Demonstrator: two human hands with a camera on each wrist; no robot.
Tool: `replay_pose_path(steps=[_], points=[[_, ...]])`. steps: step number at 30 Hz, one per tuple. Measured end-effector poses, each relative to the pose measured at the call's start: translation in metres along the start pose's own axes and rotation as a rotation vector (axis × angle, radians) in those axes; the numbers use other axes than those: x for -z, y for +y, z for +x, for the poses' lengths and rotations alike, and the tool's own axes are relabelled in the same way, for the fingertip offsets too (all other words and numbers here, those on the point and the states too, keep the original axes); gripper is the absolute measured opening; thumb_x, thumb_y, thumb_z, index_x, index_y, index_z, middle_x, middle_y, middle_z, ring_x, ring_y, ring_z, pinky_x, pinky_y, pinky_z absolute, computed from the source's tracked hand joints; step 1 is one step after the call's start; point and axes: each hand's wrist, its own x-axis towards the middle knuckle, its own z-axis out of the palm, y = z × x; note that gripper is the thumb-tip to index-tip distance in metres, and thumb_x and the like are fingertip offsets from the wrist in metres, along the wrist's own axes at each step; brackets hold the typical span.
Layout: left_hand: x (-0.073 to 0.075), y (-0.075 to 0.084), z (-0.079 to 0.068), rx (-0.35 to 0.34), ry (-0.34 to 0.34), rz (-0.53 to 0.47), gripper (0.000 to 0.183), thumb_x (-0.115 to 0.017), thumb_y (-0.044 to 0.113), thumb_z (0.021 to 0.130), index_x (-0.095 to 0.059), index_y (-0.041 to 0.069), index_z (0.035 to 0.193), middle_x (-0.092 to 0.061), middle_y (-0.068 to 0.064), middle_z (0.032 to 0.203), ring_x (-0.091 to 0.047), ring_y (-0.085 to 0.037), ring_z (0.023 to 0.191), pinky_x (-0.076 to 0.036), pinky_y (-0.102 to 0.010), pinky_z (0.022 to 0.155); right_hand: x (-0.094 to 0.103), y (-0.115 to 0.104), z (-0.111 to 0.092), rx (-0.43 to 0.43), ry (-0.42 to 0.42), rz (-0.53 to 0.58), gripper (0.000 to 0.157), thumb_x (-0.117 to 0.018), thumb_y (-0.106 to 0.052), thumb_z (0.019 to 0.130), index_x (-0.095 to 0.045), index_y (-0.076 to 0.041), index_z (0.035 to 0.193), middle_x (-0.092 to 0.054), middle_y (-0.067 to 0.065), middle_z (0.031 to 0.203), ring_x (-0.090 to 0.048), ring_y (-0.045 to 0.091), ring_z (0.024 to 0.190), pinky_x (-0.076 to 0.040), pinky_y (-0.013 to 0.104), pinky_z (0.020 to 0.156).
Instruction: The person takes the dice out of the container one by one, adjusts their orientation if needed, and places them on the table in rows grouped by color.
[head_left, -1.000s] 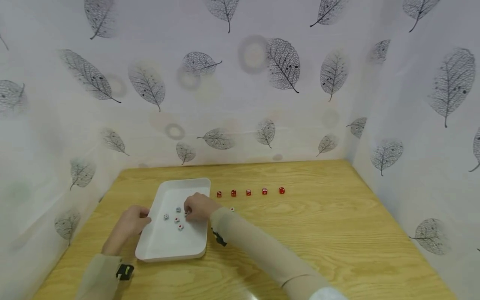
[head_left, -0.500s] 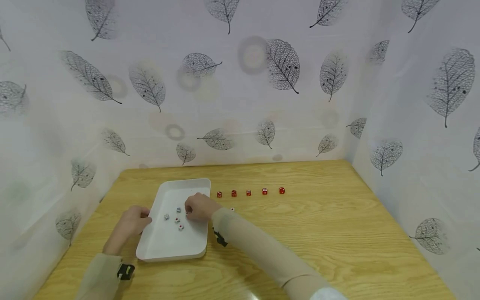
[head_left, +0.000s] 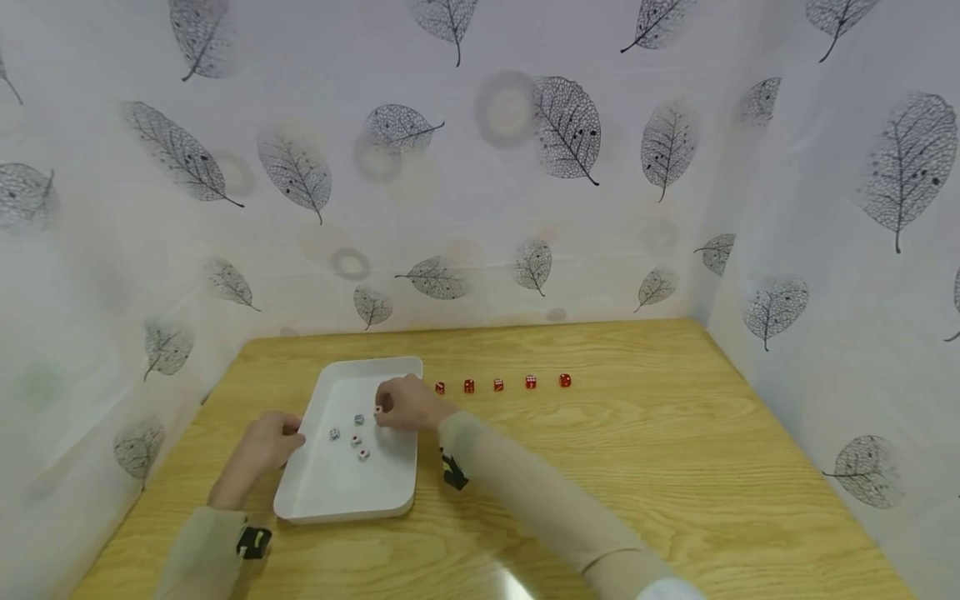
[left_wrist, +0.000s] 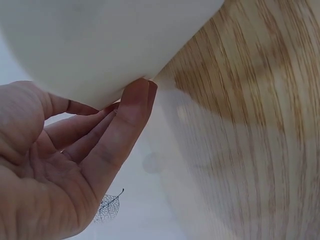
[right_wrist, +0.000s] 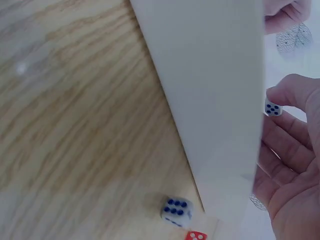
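A white tray point(head_left: 341, 492) sits left of centre on the wooden table in the head view. My left hand point(head_left: 264, 443) grips its left side, fingertips against the outer wall in the left wrist view. Over the tray's right part, my right hand point(head_left: 411, 404) pinches a white die between thumb and fingers. That die point(right_wrist: 273, 108) shows five blue pips in the right wrist view. Several white dice point(head_left: 358, 419) lie loose on the tray floor, left of the right hand.
A row of several red dice point(head_left: 498, 385) lies right of the tray's far end. One more white die point(right_wrist: 176, 211) rests on the table outside the tray, near a red die point(right_wrist: 195, 235). Leaf-printed sheeting point(head_left: 465, 192) encloses the table's back and sides.
My right hand has risen slightly from the tray floor and shifted right and away from me, with the white die. The left hand stays on the tray. My right arm now hides the table's white die.
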Motion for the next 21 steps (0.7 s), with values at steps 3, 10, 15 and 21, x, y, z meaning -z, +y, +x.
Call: replay_pose_path(steps=[3, 10, 15, 21], points=[[0.0, 0.0, 0.001, 0.005, -0.003, 0.01, 0.036, -0.056, 0.005, 0.091, -0.056, -0.018, 0.119, -0.065, -0.028, 0.104, -0.065, -0.024, 0.081, -0.057, -0.032, 0.063, 0.008, 0.002, -0.004, -0.003, 0.016, 0.024, 0.012, -0.07, -0.023, 0.088, -0.069, -0.016, 0.097, -0.065, -0.007, 0.088, -0.056, 0.004, 0.076, -0.047, 0.014, 0.065], [-0.001, -0.001, 0.0, 0.004, -0.007, 0.019, 0.037, -0.056, 0.005, 0.091, -0.056, -0.018, 0.119, -0.064, -0.029, 0.104, -0.065, -0.025, 0.081, -0.057, -0.032, 0.063, 0.021, 0.01, -0.015, -0.003, 0.031, 0.019, 0.012, -0.069, -0.023, 0.088, -0.068, -0.016, 0.098, -0.067, -0.005, 0.093, -0.058, 0.005, 0.082, -0.049, 0.015, 0.07], [-0.001, -0.002, -0.001, -0.005, -0.011, 0.005, 0.037, -0.055, 0.005, 0.091, -0.056, -0.019, 0.119, -0.065, -0.029, 0.104, -0.065, -0.025, 0.08, -0.057, -0.033, 0.062, 0.03, 0.015, -0.025, 0.023, 0.036, 0.024, 0.012, -0.067, -0.023, 0.089, -0.067, -0.015, 0.099, -0.069, -0.004, 0.097, -0.061, 0.006, 0.087, -0.05, 0.017, 0.075], [0.0, -0.003, 0.001, -0.007, -0.021, 0.006, 0.037, -0.055, 0.005, 0.091, -0.055, -0.018, 0.12, -0.064, -0.03, 0.106, -0.065, -0.025, 0.081, -0.057, -0.033, 0.062, 0.04, 0.025, -0.036, 0.053, 0.051, 0.052, 0.012, -0.065, -0.023, 0.089, -0.066, -0.016, 0.098, -0.069, -0.005, 0.095, -0.061, 0.004, 0.086, -0.05, 0.017, 0.078]])
